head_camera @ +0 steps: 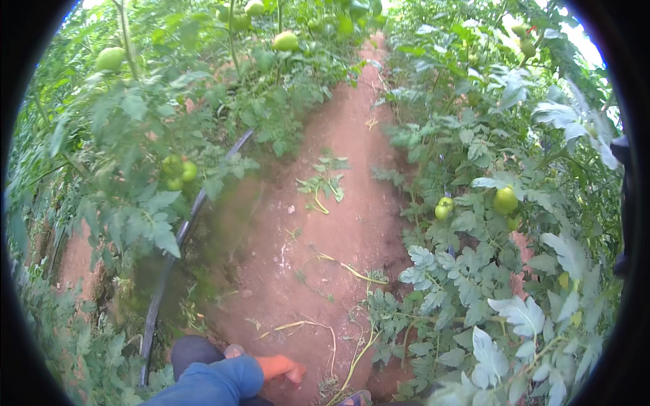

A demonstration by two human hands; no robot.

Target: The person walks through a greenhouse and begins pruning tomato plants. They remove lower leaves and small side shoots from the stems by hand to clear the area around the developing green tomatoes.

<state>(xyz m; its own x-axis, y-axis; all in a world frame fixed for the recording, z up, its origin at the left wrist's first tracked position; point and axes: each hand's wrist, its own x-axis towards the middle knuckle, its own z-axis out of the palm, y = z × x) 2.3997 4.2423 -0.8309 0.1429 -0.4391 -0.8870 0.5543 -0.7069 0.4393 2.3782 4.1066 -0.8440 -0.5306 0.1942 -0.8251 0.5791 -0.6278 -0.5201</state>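
Note:
One hand shows, low in the picture, reaching from a blue sleeve (218,378) that enters at the lower left; it appears to be my left hand (288,369). Its fingers are curled downward over the reddish soil path (315,238), and whether they hold anything cannot be told. My right hand is out of view. Cut yellow-green stems (355,360) lie on the soil to the right of the hand. Farther up the path lies a leafy tomato shoot (325,185). Green tomatoes (180,171) hang on the left plants, and more green tomatoes (505,201) on the right ones.
Dense tomato plants (457,284) border the path on both sides. A dark irrigation hose (184,231) runs along the left bed. My dark-clothed knee (193,352) is at the lower left, and part of a shoe (355,398) shows at the bottom edge.

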